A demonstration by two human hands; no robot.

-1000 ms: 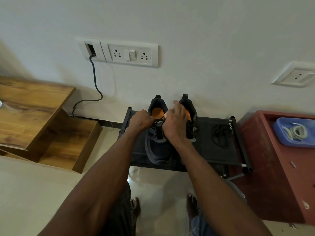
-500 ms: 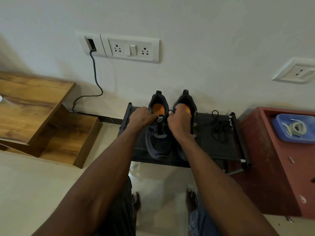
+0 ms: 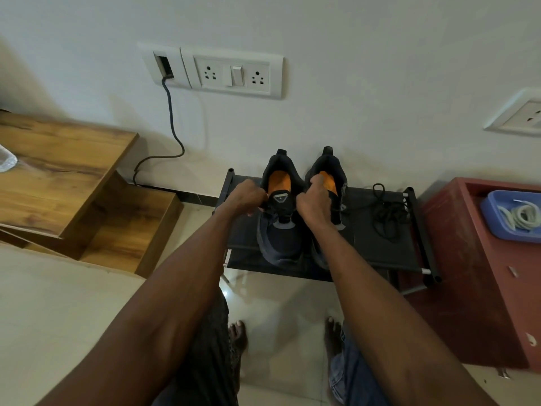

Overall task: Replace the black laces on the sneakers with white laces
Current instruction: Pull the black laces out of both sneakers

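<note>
On the black rack (image 3: 377, 253) against the wall: two dark sneakers, heels to the wall, toes toward the camera, orange insoles showing. Left sneaker (image 3: 279, 230) is fully in view, tongue up, a black lace still threaded across the upper eyelets. Right sneaker (image 3: 330, 183) sits just beside it, mostly hidden behind the right hand and forearm. Left hand (image 3: 247, 197) is at the left edge of the left sneaker's collar, fingers curled; looks like a pinch on the lace end or eyelet edge, can't tell which, too small and dark. Right hand (image 3: 311, 200) is between the two shoes at the tongue's right side, fingers curled inward on the same lacing area; exact contact is hidden by the knuckles. A loose black lace (image 3: 386, 215) lies tangled on the rack's right half, well apart from the shoes. White laces (image 3: 519, 215) are coiled in a blue tray (image 3: 491, 218) on the red cabinet (image 3: 468, 273) right of the rack, untouched. Wooden stepped unit (image 3: 73, 183) to the left, switch and socket plate (image 3: 231, 73) on the wall above with a cable (image 3: 172, 127) hanging down. Bare feet on the tiled floor below.
</note>
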